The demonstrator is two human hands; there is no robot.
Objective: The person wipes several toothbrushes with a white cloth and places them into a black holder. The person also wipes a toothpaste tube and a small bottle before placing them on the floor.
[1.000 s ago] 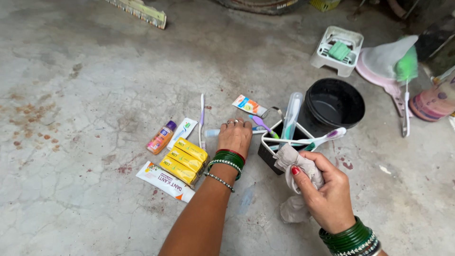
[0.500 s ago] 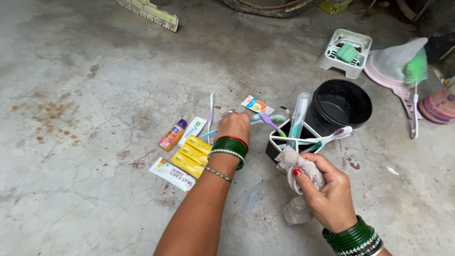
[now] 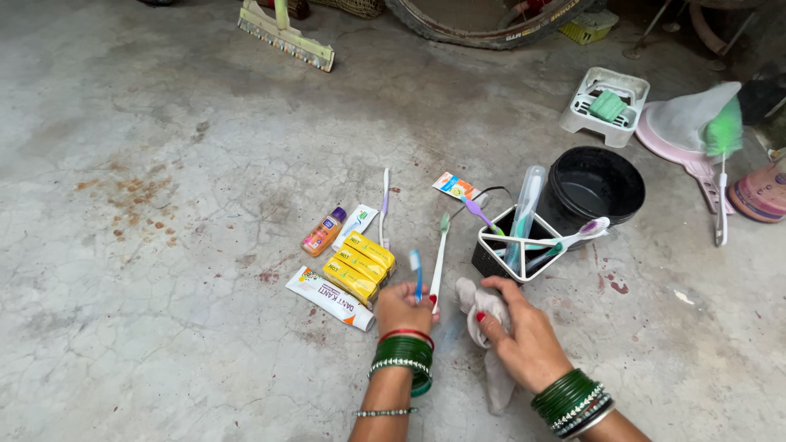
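My left hand [image 3: 403,308] grips two toothbrushes [image 3: 438,260] by their handles, one blue-headed and one with a green head, their heads pointing away from me. My right hand [image 3: 517,334] is closed on a crumpled grey cloth [image 3: 479,304] resting on the concrete floor. Just beyond the cloth stands a black and white divided holder [image 3: 516,250] with several toothbrushes and a clear tube sticking out. Left of my left hand lie three yellow boxes [image 3: 358,266], a white toothpaste tube [image 3: 331,298], a small orange bottle [image 3: 323,232], a white sachet [image 3: 355,224] and a purple toothbrush [image 3: 384,205].
A black bucket [image 3: 594,187] stands behind the holder. Farther right are a white soap rack [image 3: 604,105] with a green bar, a pink dustpan with a green brush [image 3: 720,139], and a pink lid [image 3: 763,196]. A floor wiper [image 3: 285,35] and a tyre [image 3: 483,24] lie at the top.
My left hand drew back toward me from near the holder, bringing two toothbrushes with it. My right hand lowered the cloth from the holder's rim to the floor. The view shifted downward.
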